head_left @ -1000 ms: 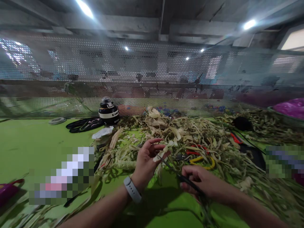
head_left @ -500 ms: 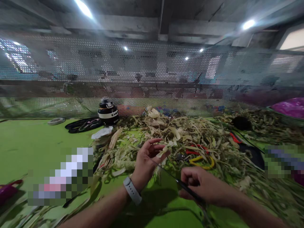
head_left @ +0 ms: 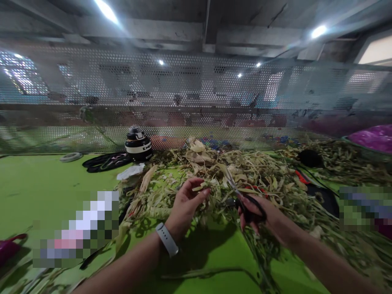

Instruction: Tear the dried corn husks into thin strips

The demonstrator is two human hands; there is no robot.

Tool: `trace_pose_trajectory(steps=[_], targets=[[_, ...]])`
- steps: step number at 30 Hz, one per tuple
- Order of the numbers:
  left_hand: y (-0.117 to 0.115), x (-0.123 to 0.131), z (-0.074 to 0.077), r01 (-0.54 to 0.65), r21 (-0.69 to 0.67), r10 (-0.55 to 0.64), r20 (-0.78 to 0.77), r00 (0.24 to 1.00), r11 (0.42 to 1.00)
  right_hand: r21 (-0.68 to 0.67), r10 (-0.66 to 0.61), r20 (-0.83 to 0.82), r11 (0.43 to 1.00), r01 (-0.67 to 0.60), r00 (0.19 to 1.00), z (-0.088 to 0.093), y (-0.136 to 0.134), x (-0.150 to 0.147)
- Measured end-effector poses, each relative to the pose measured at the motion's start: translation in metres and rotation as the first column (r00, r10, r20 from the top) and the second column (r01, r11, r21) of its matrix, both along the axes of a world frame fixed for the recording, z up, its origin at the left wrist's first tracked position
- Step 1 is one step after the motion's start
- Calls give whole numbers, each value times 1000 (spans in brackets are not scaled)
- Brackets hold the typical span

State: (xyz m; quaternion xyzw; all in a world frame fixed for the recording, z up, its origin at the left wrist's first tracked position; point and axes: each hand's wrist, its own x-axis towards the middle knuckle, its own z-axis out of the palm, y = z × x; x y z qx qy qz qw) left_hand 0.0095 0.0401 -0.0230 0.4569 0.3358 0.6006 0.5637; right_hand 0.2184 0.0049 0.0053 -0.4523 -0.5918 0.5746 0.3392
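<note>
My left hand [head_left: 184, 201], with a pale watch strap on the wrist, pinches a small pale-green strip of dried leaf [head_left: 200, 188] between thumb and fingers. To its right, my right hand [head_left: 271, 211] is closed around black-handled scissors [head_left: 236, 188]. Their metal blades point up and to the left over the heap, slightly parted and apart from the strip. Dry, husk-like leaf strips [head_left: 211, 160] lie heaped in front of both hands. Longer green strands [head_left: 259, 251] hang or lie below my right hand.
A black bottle [head_left: 139, 146] stands at the back left beside a flat black coil [head_left: 105, 161] and white paper [head_left: 130, 171]. Red handles [head_left: 256, 189] show in the heap. A perforated screen [head_left: 171, 87] rises behind the green table [head_left: 27, 179]. Purple plastic [head_left: 375, 138] is far right.
My right hand has moved up and the scissors have swung from pointing at my left hand to pointing up over the heap. The strip in my left hand now looks shorter.
</note>
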Motion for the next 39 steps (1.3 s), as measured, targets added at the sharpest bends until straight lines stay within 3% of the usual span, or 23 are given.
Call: trace_pose_trajectory(steps=[4,15,39], targets=[[-1,1,1,-35,40,35,-16,999,999,-42,125,101,992,-121,987,-2,-3,-5],[-4,2,2,0,72,-1,7,1000,997,-28,147,122,989,-144,982,2,-4,-6],[-6,3,5,-1,46,3,-45,999,999,-20,52,173,999,-49,983,2,-4,-9]])
